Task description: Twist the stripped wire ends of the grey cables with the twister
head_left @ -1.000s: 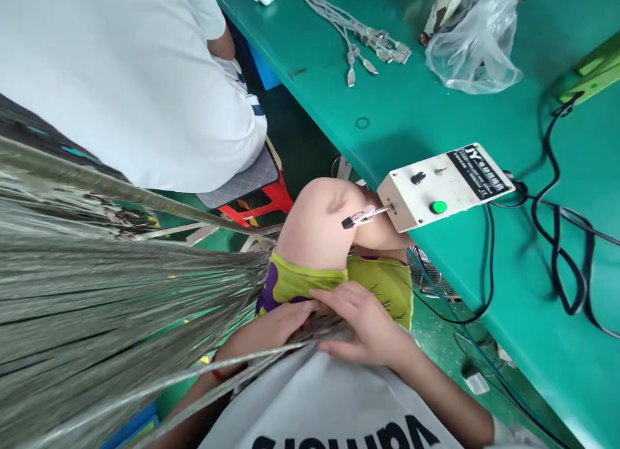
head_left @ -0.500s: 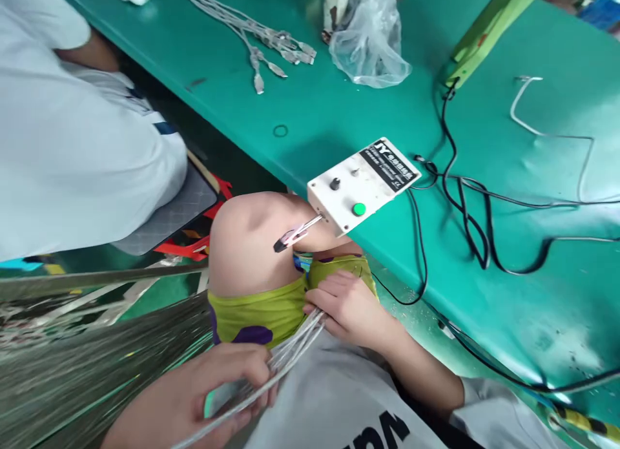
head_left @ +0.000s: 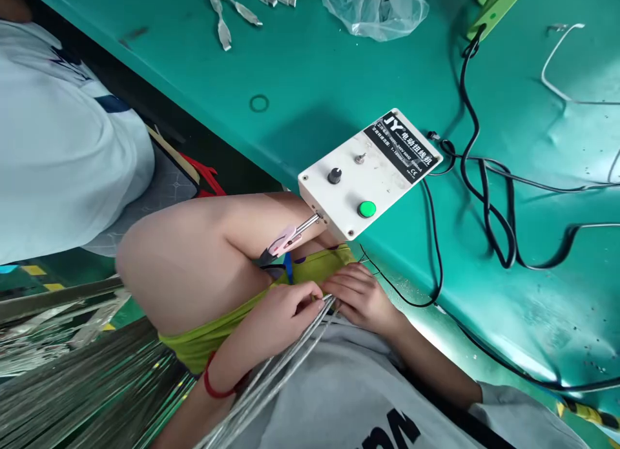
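A bundle of thin clear-grey cables (head_left: 290, 362) runs across my lap, its upper ends inside my right hand (head_left: 361, 297), whose fingers are curled round them. My left hand (head_left: 293, 316), with a red band on the wrist, pinches the same bundle right beside the right hand. Beyond my hands, a white electric wire-twisting machine (head_left: 371, 174) with a green button and black knob sits at the table's edge. From its shaft a pink clip with a black tip (head_left: 281, 242) sticks out over my leg. The cable ends are hidden by my fingers.
On the green table (head_left: 194, 68) lie USB cable ends (head_left: 223, 32), a clear plastic bag (head_left: 372, 10), a dark ring (head_left: 259, 103), a green device (head_left: 498, 13) and tangled black cords (head_left: 477, 197). A person (head_left: 62, 145) sits at left. Many cables (head_left: 97, 378) hang at lower left.
My left hand has slid up along the cables to meet my right hand. The view has shifted, and my leg now reaches further left in it.
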`<state>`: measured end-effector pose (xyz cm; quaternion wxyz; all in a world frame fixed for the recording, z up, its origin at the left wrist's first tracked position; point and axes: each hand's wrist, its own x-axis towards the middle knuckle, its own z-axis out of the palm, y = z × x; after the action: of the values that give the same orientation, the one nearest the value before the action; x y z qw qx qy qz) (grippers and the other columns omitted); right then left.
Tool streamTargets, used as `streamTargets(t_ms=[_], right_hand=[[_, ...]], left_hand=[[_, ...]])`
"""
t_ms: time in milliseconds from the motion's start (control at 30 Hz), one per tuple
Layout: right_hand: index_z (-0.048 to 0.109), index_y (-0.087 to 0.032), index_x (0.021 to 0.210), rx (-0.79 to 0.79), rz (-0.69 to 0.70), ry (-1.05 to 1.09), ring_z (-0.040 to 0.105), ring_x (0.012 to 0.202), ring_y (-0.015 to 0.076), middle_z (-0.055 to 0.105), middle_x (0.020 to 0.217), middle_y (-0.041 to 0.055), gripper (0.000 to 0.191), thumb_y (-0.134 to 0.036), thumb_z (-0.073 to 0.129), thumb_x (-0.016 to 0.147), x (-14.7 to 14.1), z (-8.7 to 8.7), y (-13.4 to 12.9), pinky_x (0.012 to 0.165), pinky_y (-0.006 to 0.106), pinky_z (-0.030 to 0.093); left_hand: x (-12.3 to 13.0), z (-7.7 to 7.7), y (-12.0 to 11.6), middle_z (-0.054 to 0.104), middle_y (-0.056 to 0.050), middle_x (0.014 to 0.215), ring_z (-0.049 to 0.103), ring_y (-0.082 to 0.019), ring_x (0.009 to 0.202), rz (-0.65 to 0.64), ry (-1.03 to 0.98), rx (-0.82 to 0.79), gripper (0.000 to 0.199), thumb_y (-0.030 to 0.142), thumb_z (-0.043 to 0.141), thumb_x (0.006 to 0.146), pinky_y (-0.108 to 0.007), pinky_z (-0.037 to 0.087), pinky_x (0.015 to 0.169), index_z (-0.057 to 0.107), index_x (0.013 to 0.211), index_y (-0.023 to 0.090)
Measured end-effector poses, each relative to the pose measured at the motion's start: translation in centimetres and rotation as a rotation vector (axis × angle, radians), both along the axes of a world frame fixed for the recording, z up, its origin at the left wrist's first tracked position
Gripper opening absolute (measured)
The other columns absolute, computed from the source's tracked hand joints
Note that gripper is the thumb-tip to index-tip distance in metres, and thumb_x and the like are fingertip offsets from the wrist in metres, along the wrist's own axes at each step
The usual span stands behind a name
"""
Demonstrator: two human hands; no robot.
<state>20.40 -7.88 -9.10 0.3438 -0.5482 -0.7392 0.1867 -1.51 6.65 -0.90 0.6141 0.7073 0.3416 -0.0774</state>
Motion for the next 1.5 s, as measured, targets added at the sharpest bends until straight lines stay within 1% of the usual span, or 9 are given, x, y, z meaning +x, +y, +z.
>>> streamTargets(t_ms=[367, 500, 633, 733, 933, 1033, 1133, 1367, 1500], right_hand=[[0.085, -0.039, 0.145, 0.161, -0.101, 0.033, 0.082, 0.126, 0.0329, 0.09, 0.131, 0.008, 0.038, -0.023, 0.076, 0.112, 0.0, -3.2, -1.0, 0.111, 0.055, 0.066], [0.083, -0.036, 0.149, 0.071, 0.03, 0.032, 0.08, 0.126, 0.0325, 0.09, 0.132, 0.0091, 0.038, -0.028, 0.075, 0.112, -0.9, -3.9, -0.2, 0.117, 0.057, 0.062], [0.087, -0.028, 0.118, -0.016, 0.17, 0.089, 0.076, 0.087, 0.0263, 0.083, 0.089, 0.0046, 0.019, -0.026, 0.068, 0.113, -1.3, -3.8, 0.8, 0.093, 0.046, 0.063], [0.084, -0.026, 0.108, -0.044, 0.207, 0.123, 0.066, 0.068, 0.0222, 0.074, 0.075, 0.0004, 0.014, -0.033, 0.073, 0.113, -0.9, -3.4, 1.1, 0.073, 0.039, 0.054], [0.08, -0.021, 0.153, -0.275, 0.197, 0.433, 0.085, 0.099, 0.0327, 0.091, 0.112, 0.0134, 0.1, -0.102, 0.074, 0.095, -0.8, -1.0, 1.6, 0.092, 0.045, 0.066], [0.08, -0.022, 0.153, -0.397, -0.098, 0.606, 0.083, 0.094, 0.0287, 0.088, 0.104, 0.0102, 0.08, -0.087, 0.05, 0.118, -1.9, 1.1, 2.2, 0.088, 0.042, 0.066], [0.087, -0.024, 0.122, -0.394, -0.246, 0.651, 0.07, 0.069, 0.0202, 0.077, 0.081, 0.0028, 0.054, -0.06, 0.048, 0.128, -3.2, 3.0, 3.0, 0.068, 0.034, 0.057], [0.061, -0.025, 0.075, -0.323, -0.051, 0.529, 0.059, 0.063, 0.0164, 0.063, 0.067, -0.0014, 0.057, -0.053, 0.061, 0.125, -4.7, 5.5, 4.9, 0.064, 0.033, 0.044], [0.046, -0.026, 0.077, -0.223, 0.016, 0.441, 0.045, 0.059, 0.0134, 0.051, 0.065, -0.0058, 0.051, -0.037, 0.057, 0.125, -5.1, 7.1, 5.8, 0.059, 0.031, 0.035]], left_hand=[[-1.2, -1.8, -0.1, 0.033, 0.006, 0.065, 0.034, -0.015, 0.064, 0.162, 0.001, -0.054, 0.046, 0.045, 0.062, 0.107, -0.032, 0.022, 0.062, 0.035, 0.073, 0.027], [-1.7, -2.7, -1.2, 0.046, 0.006, 0.065, 0.044, -0.015, 0.063, 0.287, -0.05, -0.192, 0.051, 0.057, 0.06, 0.113, -0.029, 0.033, 0.06, 0.041, 0.077, 0.027], [-1.4, -2.7, -2.2, 0.062, 0.004, 0.063, 0.056, -0.016, 0.058, 0.291, -0.113, -0.314, 0.05, 0.057, 0.056, 0.119, -0.03, 0.042, 0.06, 0.045, 0.081, 0.027], [-1.5, -2.5, -2.8, 0.052, 0.004, 0.065, 0.05, -0.015, 0.061, 0.309, -0.15, -0.064, 0.05, 0.045, 0.058, 0.118, -0.032, 0.034, 0.063, 0.038, 0.076, 0.026], [-3.0, -2.6, -3.7, 0.037, 0.006, 0.069, 0.039, -0.014, 0.062, 0.28, -0.274, 0.218, 0.046, 0.032, 0.053, 0.119, -0.033, 0.028, 0.064, 0.032, 0.079, 0.026], [-3.4, -3.1, -4.1, 0.038, 0.006, 0.068, 0.039, -0.014, 0.062, 0.127, -0.286, 0.238, 0.043, 0.025, 0.057, 0.115, -0.035, 0.024, 0.064, 0.033, 0.079, 0.025], [-3.3, -3.6, -4.5, 0.046, 0.006, 0.069, 0.043, -0.014, 0.063, 0.066, -0.291, 0.221, 0.037, 0.023, 0.062, 0.111, -0.033, 0.026, 0.064, 0.041, 0.081, 0.025], [-2.3, -3.1, -3.2, 0.068, -0.001, 0.095, 0.065, -0.018, 0.081, 0.476, -0.641, 0.339, 0.022, 0.043, 0.061, 0.122, -0.029, 0.054, 0.073, 0.066, 0.112, 0.023], [-1.5, -1.4, -1.3, 0.078, -0.007, 0.112, 0.075, -0.02, 0.096, 0.406, -0.759, 0.448, 0.023, 0.044, 0.068, 0.122, -0.03, 0.064, 0.078, 0.076, 0.125, 0.023]])
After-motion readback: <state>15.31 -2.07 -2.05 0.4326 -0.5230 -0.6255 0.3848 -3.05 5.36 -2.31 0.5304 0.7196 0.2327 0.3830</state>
